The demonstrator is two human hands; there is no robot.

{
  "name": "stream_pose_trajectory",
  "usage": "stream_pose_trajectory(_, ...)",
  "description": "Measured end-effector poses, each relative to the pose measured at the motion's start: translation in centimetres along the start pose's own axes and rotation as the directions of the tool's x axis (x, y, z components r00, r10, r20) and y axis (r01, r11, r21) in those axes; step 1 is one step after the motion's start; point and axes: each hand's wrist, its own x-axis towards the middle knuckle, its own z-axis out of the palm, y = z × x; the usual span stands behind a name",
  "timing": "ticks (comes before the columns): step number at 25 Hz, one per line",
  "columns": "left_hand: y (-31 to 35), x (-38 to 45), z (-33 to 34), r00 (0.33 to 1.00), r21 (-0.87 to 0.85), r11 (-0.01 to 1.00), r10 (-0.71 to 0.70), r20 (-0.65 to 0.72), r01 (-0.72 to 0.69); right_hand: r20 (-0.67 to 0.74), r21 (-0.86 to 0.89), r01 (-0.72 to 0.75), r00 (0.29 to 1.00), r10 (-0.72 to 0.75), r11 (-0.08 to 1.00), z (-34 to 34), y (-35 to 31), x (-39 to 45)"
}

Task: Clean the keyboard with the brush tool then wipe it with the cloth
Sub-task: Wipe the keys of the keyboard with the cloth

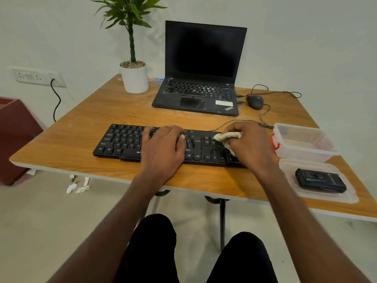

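Note:
A black keyboard point(122, 141) lies across the near middle of the wooden table point(98, 111). My left hand point(163, 148) rests flat on the keyboard's middle keys, fingers spread, holding nothing. My right hand point(251, 144) is over the keyboard's right end, closed on a cream cloth point(227, 136) that presses on the keys there. Part of the cloth and the right-end keys are hidden under that hand. A black tool case point(320, 180) lies on a clear lid point(346, 196) at the near right; no brush shows outside it.
An open black laptop point(202, 78) stands behind the keyboard, with a wired mouse point(255, 101) to its right. A white potted plant point(134, 78) sits at the back left. A clear plastic box point(304, 141) with a red latch stands right of the keyboard.

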Motion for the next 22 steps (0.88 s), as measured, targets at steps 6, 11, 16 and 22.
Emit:
stream_pose_trajectory(6,1.1,-0.4,2.0,0.997,0.087,0.995,0.049,0.063,-0.054,0.167,-0.308,0.21,0.972,-0.164,0.928,2.2,-0.9,-0.2)
stream_pose_trajectory(11,1.2,-0.3,2.0,0.997,0.095,0.994,0.044,0.061,-0.05,-0.025,-0.351,0.104,0.992,-0.12,0.931,2.0,-1.0,0.5)
stream_pose_trajectory(16,1.2,-0.4,2.0,0.998,0.102,0.994,0.042,0.04,-0.046,0.071,-0.398,0.084,0.996,-0.061,0.914,2.8,-1.7,-0.6)
stream_pose_trajectory(22,1.3,-0.3,2.0,0.999,0.109,0.994,0.029,0.027,-0.032,0.068,-0.376,0.117,0.993,-0.099,0.919,1.7,-1.6,-1.0)
